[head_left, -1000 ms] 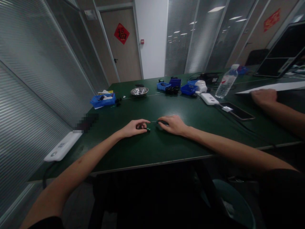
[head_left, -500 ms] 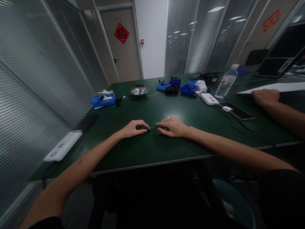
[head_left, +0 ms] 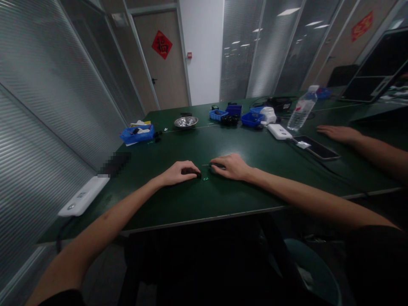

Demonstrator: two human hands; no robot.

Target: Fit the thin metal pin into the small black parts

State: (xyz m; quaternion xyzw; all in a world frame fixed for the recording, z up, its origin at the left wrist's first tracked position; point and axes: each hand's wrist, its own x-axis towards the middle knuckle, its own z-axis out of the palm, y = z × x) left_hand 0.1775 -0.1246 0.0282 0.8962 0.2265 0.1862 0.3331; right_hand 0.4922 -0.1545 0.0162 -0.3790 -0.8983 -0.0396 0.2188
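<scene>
My left hand [head_left: 180, 173] rests low on the table, its fingers closed round a small black part [head_left: 199, 174]. Just to the right, my right hand [head_left: 232, 166] grips a screwdriver [head_left: 205, 165] whose thin metal shaft points left, towards the left fingertips. The shaft's tip is apart from the black part. Between the hands, tiny green pieces [head_left: 205, 179] lie on the green tabletop [head_left: 204, 199]. Most of the black part and the tool's handle is hidden by my fingers.
Behind my hands stand a metal bowl [head_left: 186, 122], a blue bin [head_left: 137, 134] and several blue trays [head_left: 252, 119]. To the right are a water bottle [head_left: 303, 108], a phone [head_left: 316, 147] and a white power bank [head_left: 279, 131]. A co-worker's hand [head_left: 342, 134] lies near the phone.
My right hand has drawn the screwdriver's tip away from the black part. Green pieces now show on the table between my hands. The co-worker's hand has shifted left, and the white sheet there is gone.
</scene>
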